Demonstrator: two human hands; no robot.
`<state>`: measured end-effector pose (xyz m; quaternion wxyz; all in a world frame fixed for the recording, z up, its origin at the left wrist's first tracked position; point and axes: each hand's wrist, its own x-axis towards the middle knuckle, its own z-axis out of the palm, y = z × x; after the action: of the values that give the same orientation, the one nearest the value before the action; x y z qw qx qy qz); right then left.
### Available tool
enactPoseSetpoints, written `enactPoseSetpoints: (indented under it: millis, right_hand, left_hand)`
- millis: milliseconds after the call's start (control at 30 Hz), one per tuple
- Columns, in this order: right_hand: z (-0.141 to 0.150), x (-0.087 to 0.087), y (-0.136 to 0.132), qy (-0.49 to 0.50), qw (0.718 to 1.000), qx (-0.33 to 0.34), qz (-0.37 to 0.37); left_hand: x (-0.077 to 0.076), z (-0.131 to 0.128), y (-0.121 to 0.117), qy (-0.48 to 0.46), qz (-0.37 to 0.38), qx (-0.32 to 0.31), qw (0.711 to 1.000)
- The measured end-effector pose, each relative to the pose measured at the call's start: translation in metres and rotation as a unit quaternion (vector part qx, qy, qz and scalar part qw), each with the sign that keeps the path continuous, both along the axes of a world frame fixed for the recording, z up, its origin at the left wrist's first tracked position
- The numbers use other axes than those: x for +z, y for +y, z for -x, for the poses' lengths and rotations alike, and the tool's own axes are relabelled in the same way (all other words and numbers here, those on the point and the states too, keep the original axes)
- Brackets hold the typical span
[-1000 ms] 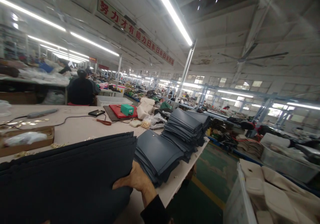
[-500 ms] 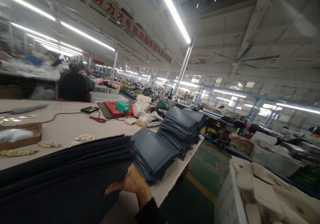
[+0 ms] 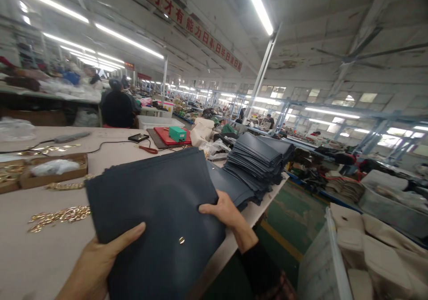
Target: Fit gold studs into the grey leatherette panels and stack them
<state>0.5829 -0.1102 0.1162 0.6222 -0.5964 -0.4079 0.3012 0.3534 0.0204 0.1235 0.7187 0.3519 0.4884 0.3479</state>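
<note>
Both hands hold a stack of dark blue leather-like panels [image 3: 157, 197], tilted up above the table so the front panel faces me. My left hand [image 3: 103, 255] grips its left edge, thumb flat on the front, other fingers hidden behind. On the opposite edge, my right hand [image 3: 229, 215] clasps the stack, its thumb also on the front. A small gold metal fitting [image 3: 181, 240] shows on the front panel. Just behind the held stack lies a lower pile of matching panels [image 3: 230, 182], beside a taller pile [image 3: 256, 157] near the table's right edge.
The table [image 3: 30, 255] bears gold chain-like metal parts [image 3: 62, 217], a cardboard box [image 3: 55, 175], a grey handheld tool [image 3: 72, 137], a teal box [image 3: 177, 133] and a red folder-like item [image 3: 163, 135]. A bin of beige pieces [image 3: 381, 246] stands right. A person [image 3: 117, 106] sits beyond.
The stack has swung upright so its front face and gold fitting show. My left hand has come into view on its left edge. The camera view has shifted left.
</note>
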Motion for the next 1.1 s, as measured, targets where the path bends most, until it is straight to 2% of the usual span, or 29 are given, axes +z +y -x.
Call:
enactPoseSetpoints:
  millis: [67, 200, 267, 300, 367, 433, 533, 633, 700, 833, 1000, 1100]
  right_hand:
    - [-0.034, 0.027, -0.015, -0.026, 0.998, -0.026, 0.049]
    - [-0.118, 0.080, -0.026, -0.063, 0.983, -0.087, 0.146]
    - [-0.160, 0.094, -0.023, -0.078, 0.967, -0.138, 0.199]
    - [-0.179, 0.096, -0.020, -0.083, 0.959, -0.160, 0.221]
    - [-0.210, 0.085, -0.012, -0.083, 0.948, -0.181, 0.250]
    - [-0.231, 0.060, -0.004, -0.073, 0.945, -0.176, 0.265]
    - [-0.248, 0.012, 0.005, -0.056, 0.947, -0.170, 0.268]
    - [-0.260, -0.019, 0.007, -0.033, 0.955, -0.160, 0.247]
    - [-0.269, -0.025, 0.006, -0.023, 0.960, -0.155, 0.233]
    - [-0.281, -0.025, 0.002, -0.028, 0.962, -0.161, 0.219]
    - [-0.270, -0.027, 0.000, -0.060, 0.954, -0.187, 0.226]
    - [-0.259, -0.015, 0.000, -0.106, 0.940, -0.238, 0.221]
  left_hand:
    - [0.007, -0.035, -0.003, -0.080, 0.009, -0.084, 0.993]
    - [0.032, -0.123, -0.009, -0.168, 0.005, -0.130, 0.977]
    - [0.039, -0.168, -0.007, -0.173, 0.012, -0.143, 0.974]
    - [0.038, -0.189, -0.005, -0.171, 0.016, -0.147, 0.974]
    - [0.025, -0.222, 0.000, -0.151, 0.028, -0.148, 0.977]
    - [0.002, -0.245, 0.006, -0.120, 0.044, -0.152, 0.980]
    - [-0.037, -0.259, 0.014, -0.080, 0.065, -0.168, 0.980]
    - [-0.054, -0.263, 0.021, -0.068, 0.063, -0.187, 0.978]
    - [-0.054, -0.267, 0.023, -0.073, 0.046, -0.193, 0.977]
    - [-0.049, -0.273, 0.020, -0.069, 0.008, -0.211, 0.975]
    - [-0.059, -0.270, 0.016, -0.006, -0.015, -0.227, 0.974]
    - [-0.056, -0.262, 0.016, 0.015, -0.034, -0.235, 0.971]
